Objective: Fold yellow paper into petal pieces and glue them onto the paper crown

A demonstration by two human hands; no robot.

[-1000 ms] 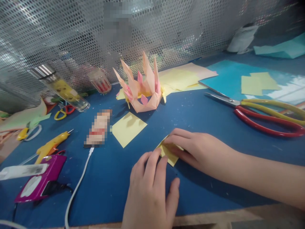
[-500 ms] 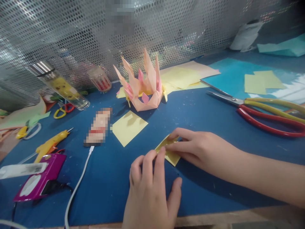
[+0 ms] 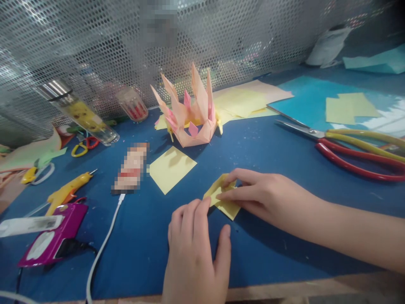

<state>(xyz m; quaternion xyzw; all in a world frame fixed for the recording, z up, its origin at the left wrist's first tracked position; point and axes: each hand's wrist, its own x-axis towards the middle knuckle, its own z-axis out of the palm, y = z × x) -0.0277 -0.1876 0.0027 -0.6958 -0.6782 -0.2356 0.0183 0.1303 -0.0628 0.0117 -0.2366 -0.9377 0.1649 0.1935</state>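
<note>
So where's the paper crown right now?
The paper crown stands on the blue table near the mesh wall, centre of the head view, just behind a flat yellow square and beyond both hands.
</note>
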